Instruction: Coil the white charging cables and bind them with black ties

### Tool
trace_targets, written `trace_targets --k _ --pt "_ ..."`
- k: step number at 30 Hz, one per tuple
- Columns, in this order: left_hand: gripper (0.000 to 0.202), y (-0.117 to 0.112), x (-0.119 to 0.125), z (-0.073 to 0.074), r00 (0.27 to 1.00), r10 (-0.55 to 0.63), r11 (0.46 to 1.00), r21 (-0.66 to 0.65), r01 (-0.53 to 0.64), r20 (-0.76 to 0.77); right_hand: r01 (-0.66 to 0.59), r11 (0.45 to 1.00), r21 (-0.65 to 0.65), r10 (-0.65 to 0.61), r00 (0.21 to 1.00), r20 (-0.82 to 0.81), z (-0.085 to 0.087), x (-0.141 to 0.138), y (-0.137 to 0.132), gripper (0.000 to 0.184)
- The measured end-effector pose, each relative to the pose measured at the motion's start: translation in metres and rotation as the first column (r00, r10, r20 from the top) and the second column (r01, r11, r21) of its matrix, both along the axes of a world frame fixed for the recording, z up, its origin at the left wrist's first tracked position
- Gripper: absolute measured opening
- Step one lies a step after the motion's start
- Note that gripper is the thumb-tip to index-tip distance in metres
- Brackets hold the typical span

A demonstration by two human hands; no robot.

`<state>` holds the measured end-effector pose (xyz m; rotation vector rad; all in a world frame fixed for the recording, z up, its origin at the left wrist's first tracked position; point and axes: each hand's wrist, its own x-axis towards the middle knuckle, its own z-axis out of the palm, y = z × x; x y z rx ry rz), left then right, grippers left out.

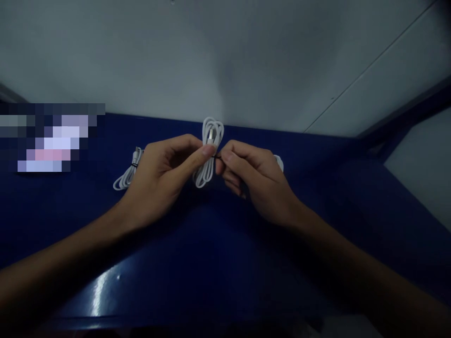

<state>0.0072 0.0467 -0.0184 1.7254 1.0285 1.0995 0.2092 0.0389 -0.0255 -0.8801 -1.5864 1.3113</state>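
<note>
A: Background?
B: Blue table (197, 263), glossy. Glare streak (97, 291) near the front edge, left of centre.
A: Behind it?
B: Grey surface (141, 61). Wall or floor, can't tell. Thin dark seam (369, 65) runs diagonally at upper right.
A: Right side?
B: Dark bar (405, 119) slanting up, pale patch (423, 159) below it.
A: Light?
B: Dim. Soft shadow (234, 80) on the grey. Far left pixelated, unreadable.

This looks like a workbench area, judging by the glossy dark-blue tabletop (197, 263), looped white cables (205, 175) in thin black ties (134, 165) and seamed grey panel (141, 61).
</note>
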Motion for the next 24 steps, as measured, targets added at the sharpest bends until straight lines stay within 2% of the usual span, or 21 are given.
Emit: trace_targets --k 4,8,11,15,17,19,24 --pt "0.017 -0.001 0.000 0.001 1.000 0.007 1.000 0.030 -0.008 0.027 0.031 0.998 0.059 -0.031 1.000 0.001 0.000 -0.001 -0.002 0.033" --pt "0.018 -0.001 -0.002 0.002 1.000 0.021 0.999 0.046 -0.022 0.023 0.081 0.985 0.149 -0.093 0.993 0.077 0.000 -0.001 -0.006 0.030" --pt "0.017 0.000 -0.003 0.003 0.999 0.013 1.000 -0.017 -0.012 0.038 0.109 0.962 0.249 -0.145 0.980 0.132 0.001 0.000 -0.007 0.029" --pt "0.016 0.004 -0.003 0.002 0.989 -0.004 0.985 -0.168 0.028 0.145 0.114 0.876 0.469 -0.247 0.941 0.233 0.002 0.002 -0.002 0.028" --pt "0.018 0.005 -0.002 0.001 0.986 -0.005 0.980 -0.194 0.038 0.169 0.105 0.829 0.550 -0.300 0.913 0.277 0.001 0.002 0.001 0.026" --pt "0.015 0.005 -0.002 0.001 0.989 -0.012 0.982 -0.182 0.039 0.150 0.092 0.807 0.583 -0.322 0.897 0.303 0.000 0.002 0.003 0.025" --pt "0.019 0.002 -0.002 0.001 0.996 -0.001 0.989 -0.148 0.014 0.084 0.090 0.814 0.573 -0.331 0.883 0.332 -0.003 0.001 -0.001 0.029"
